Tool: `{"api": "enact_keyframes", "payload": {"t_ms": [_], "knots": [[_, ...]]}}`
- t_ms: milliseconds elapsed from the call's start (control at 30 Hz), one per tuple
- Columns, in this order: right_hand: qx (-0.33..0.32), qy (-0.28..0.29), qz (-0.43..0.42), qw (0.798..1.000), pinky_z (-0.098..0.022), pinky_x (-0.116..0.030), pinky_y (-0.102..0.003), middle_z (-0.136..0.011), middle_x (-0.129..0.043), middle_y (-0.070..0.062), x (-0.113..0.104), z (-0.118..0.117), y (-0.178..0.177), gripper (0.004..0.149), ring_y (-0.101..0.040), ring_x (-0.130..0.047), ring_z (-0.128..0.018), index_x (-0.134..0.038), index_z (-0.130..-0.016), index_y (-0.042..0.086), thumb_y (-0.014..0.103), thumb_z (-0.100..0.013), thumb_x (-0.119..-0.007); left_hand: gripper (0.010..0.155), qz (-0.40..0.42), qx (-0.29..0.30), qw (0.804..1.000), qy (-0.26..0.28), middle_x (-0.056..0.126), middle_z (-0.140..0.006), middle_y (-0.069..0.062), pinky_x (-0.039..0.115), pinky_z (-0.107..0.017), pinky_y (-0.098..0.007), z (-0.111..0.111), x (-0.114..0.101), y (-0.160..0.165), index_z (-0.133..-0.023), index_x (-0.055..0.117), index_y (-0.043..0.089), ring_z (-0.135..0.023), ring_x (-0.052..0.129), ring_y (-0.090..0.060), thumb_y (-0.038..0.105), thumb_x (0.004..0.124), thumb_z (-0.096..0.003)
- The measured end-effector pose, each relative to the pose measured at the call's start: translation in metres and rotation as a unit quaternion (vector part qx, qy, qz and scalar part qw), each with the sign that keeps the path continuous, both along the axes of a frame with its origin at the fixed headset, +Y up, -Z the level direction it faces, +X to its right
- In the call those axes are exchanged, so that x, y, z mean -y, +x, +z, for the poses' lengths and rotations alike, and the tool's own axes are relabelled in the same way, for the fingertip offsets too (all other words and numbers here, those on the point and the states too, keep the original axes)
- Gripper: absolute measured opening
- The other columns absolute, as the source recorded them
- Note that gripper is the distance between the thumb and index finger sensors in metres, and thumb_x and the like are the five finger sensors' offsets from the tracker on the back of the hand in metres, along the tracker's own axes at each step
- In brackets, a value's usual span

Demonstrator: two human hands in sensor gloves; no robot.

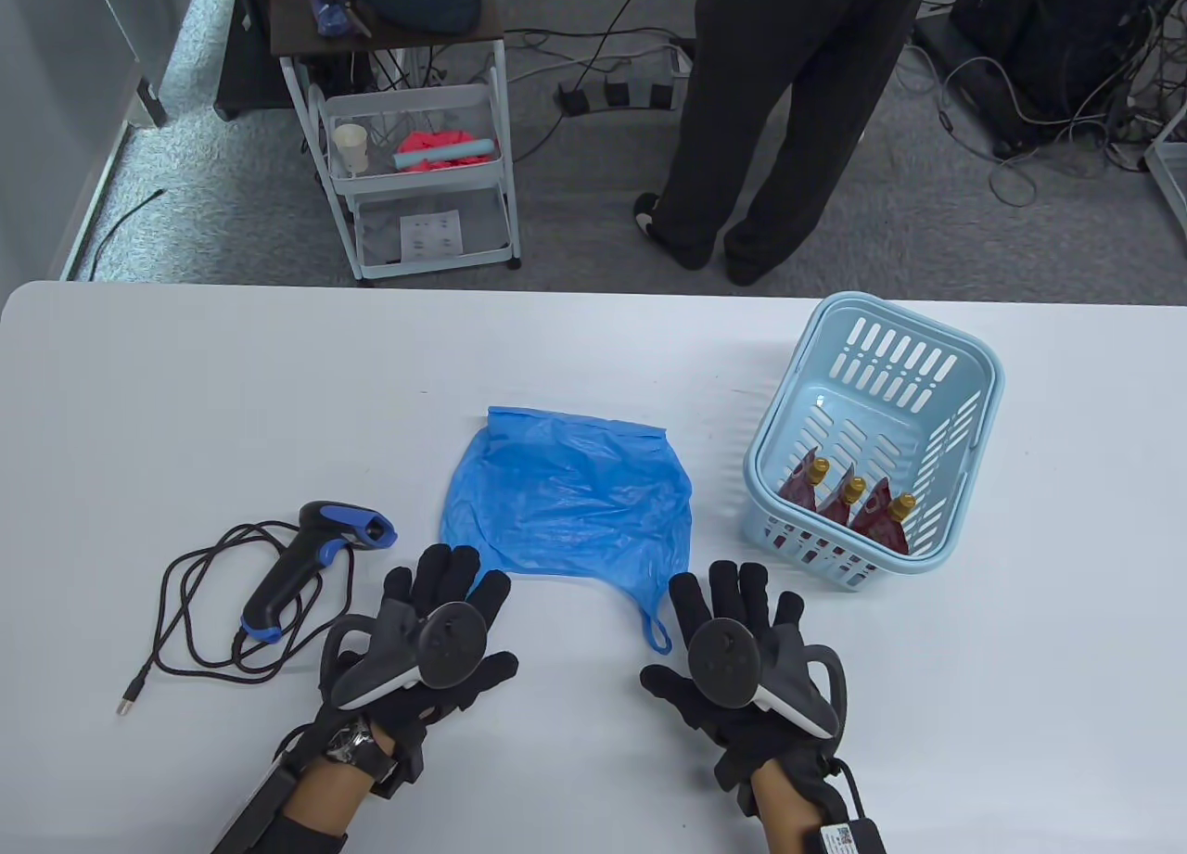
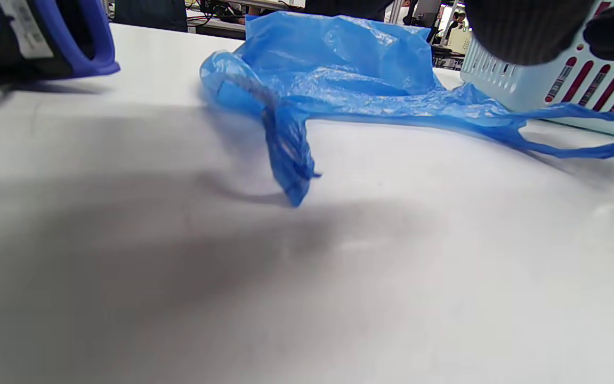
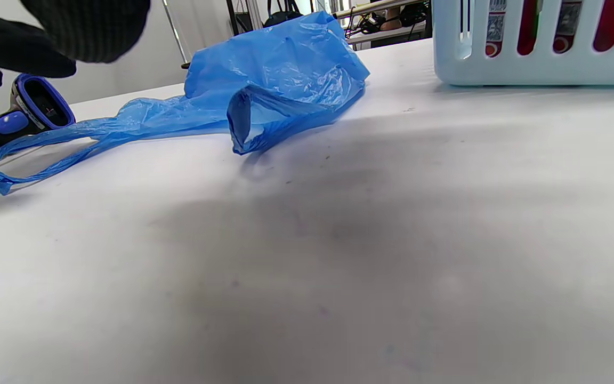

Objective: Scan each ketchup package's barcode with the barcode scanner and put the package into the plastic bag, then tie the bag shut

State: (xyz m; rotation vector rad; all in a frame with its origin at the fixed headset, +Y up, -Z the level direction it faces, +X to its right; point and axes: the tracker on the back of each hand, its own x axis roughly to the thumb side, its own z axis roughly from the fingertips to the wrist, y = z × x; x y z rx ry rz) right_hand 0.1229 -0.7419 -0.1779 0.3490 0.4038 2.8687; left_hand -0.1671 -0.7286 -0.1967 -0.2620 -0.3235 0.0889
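Both grips, left hand point(image 1: 436, 631) & right hand point(image 1: 742, 645), flat, spread, holding nothing. Risk: limp bag point(image 1: 570, 497) slides off near bench edge when grabbed.

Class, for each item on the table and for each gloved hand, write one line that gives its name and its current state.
Blue plastic bag: lying crumpled, empty, untied, one handle loop trailing toward the hands.
Black and blue barcode scanner: lying on its side, unheld, cable coiled beside it.
Light blue slotted plastic basket: upright, holding the packages.
Three red ketchup packages: standing in the basket.
Left hand: open, holding nothing.
Right hand: open, holding nothing.
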Motion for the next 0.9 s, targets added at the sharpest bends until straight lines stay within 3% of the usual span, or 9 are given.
{"api": "enact_keyframes", "payload": {"t_ms": [300, 567, 900], "knots": [[-0.003, 0.002, -0.014, 1.0, -0.069, -0.007, -0.074, -0.118, -0.01, -0.025, 0.0, 0.001, 0.001, 0.091, -0.051, -0.006, -0.106, -0.019, -0.116, 0.018, 0.062, -0.052, -0.067, 0.088, -0.024, 0.013, 1.0, -0.009, 0.031, -0.122, -0.006, 0.043, -0.08, -0.064, -0.037, -0.022, 0.051, -0.116, 0.04, 0.031, -0.116, 0.032, -0.042, 0.068, 0.072, -0.0424], [0.001, 0.008, -0.023, 1.0, -0.069, -0.008, -0.073, -0.118, -0.01, -0.025, 0.001, 0.002, 0.003, 0.091, -0.051, -0.006, -0.106, -0.019, -0.116, 0.018, 0.062, -0.052, -0.067, 0.089, -0.065, 0.013, 0.997, -0.031, 0.036, -0.121, -0.008, 0.048, -0.08, -0.061, -0.065, -0.013, 0.082, -0.115, 0.04, 0.031, -0.115, 0.043, -0.039, 0.066, 0.076, -0.0411], [0.006, 0.008, -0.036, 0.999, -0.069, -0.008, -0.073, -0.117, -0.011, -0.026, 0.002, 0.002, 0.007, 0.091, -0.051, -0.007, -0.106, -0.019, -0.116, 0.017, 0.061, -0.052, -0.067, 0.09, -0.114, -0.015, 0.992, -0.053, 0.038, -0.121, -0.003, 0.049, -0.08, -0.061, -0.089, 0.003, 0.094, -0.115, 0.041, 0.031, -0.115, 0.044, -0.039, 0.065, 0.078, -0.0402]]}}
